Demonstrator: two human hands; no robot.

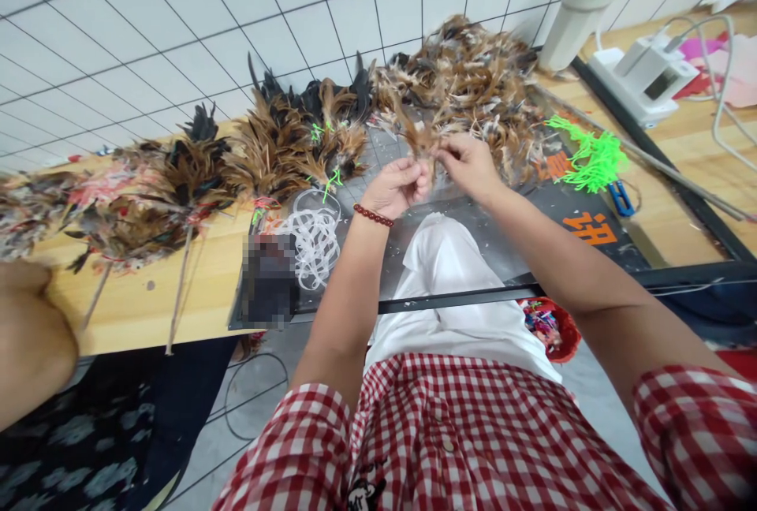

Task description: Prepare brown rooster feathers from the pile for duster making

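Observation:
My left hand (397, 186), with a red bead bracelet at the wrist, and my right hand (467, 166) meet over the dark mat (583, 207). Both are pinched closed on a small tuft of brown feathers (422, 140) held between them. Just beyond the hands lies a big loose heap of brown feathers (473, 73). To the left, finished feather bundles (284, 140) on thin sticks lie in a row along the wooden table (201, 290).
A bunch of neon green ties (591, 156) lies right of my hands, white loops (313, 243) lie to the left. A white bottle (583, 6) and a white device with cables (647, 73) stand at the back right. Another person's arm (29, 337) shows at the left edge.

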